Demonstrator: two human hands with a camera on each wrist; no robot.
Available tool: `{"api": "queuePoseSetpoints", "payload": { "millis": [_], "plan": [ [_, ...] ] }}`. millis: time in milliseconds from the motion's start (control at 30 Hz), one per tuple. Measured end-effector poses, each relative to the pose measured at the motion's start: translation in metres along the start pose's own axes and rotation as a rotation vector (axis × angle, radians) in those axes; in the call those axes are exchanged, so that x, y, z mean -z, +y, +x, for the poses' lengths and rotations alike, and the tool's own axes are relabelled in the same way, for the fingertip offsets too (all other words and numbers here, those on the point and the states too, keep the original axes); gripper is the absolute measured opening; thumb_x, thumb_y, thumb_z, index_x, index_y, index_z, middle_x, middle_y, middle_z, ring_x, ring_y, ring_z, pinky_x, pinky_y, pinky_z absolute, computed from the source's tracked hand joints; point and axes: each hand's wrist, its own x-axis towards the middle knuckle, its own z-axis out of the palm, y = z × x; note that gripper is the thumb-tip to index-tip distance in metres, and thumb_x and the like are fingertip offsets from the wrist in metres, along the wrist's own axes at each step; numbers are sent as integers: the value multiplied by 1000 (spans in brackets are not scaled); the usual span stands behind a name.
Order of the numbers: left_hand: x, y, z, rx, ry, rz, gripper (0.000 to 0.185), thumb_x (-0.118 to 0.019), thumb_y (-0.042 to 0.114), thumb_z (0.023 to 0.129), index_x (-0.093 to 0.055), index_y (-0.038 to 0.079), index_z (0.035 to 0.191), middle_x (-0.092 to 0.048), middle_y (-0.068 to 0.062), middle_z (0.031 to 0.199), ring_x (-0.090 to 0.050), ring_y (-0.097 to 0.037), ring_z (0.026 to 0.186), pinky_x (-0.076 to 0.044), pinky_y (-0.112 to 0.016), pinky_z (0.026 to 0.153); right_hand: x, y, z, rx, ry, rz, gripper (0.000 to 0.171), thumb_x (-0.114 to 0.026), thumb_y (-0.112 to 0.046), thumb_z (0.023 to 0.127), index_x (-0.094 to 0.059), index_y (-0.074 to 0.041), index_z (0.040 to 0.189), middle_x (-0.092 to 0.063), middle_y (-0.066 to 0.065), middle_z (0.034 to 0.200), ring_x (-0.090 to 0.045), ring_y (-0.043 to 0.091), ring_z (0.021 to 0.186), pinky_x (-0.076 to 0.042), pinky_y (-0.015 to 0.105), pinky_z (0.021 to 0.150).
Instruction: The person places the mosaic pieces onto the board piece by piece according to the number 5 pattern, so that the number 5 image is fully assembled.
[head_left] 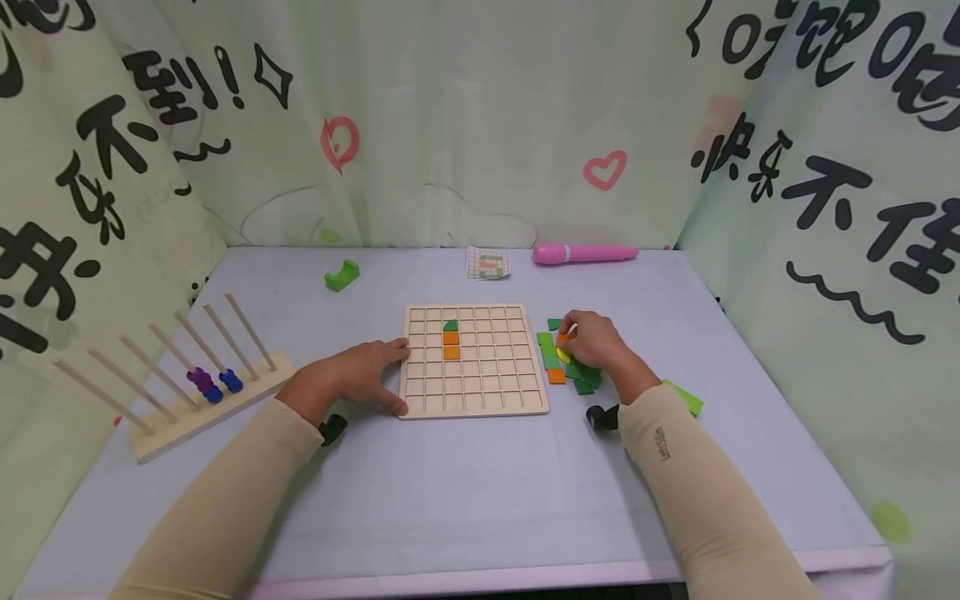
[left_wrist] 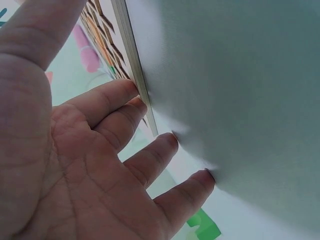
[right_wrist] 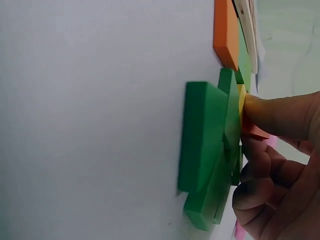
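The board lies near the middle of the table, well in from the near edge. Just beyond the board's right edge, an orange piece is pinched between the thumb and fingers of the right hand, at the pile. The board's left edge is touched by the left hand, fingers extended, nothing gripped. The orange piece is best lifted straight up, so that the yellow piece is not dragged along. Only light pressure should be applied at the board's edge, lest the set pieces be jolted.
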Motion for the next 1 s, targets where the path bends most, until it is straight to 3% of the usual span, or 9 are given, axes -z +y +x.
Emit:
{"api": "queuePoseSetpoints", "payload": {
  "millis": [400, 633, 767, 1000],
  "plan": [
    [1, 0, 0, -1, -7, -9, 101, -87, 45, 83, -36, 6, 161, -22, -10, 173, -22, -37, 159, -25, -53, 128, 0, -4, -2, 23, -9, 6, 18, -57, -8, 103, -60, -5, 121, -63, 20, 123, -57, 32, 107, -54, 41, 93],
    [2, 0, 0, 7, -5, -2, 102, -87, 45, 83, -36, 7, 162, -22, -9, 173, -22, -36, 159, -25, -52, 128, 0, -12, -3, 22, 4, 186, 22, -61, -18, 104, -59, -7, 123, -59, 15, 117, -54, 28, 102, -49, 33, 82],
    [3, 1, -1, 5, -3, -2, 102, -87, 45, 82, -36, 7, 161, -22, -9, 173, -23, -36, 159, -25, -52, 128, -2, -24, -3, 41, -2, 286, 23, -63, -16, 103, -60, -6, 123, -58, 12, 114, -53, 27, 102, -49, 31, 80],
    [2, 1, -1, -2, 1, -11, 103, -88, 45, 81, -36, 6, 161, -23, -11, 173, -24, -37, 158, -26, -52, 127, -11, -49, -1, 115, -55, 385, 21, -64, -11, 102, -61, -4, 122, -59, 11, 106, -57, 26, 88, -51, 29, 72]
  ]
}}
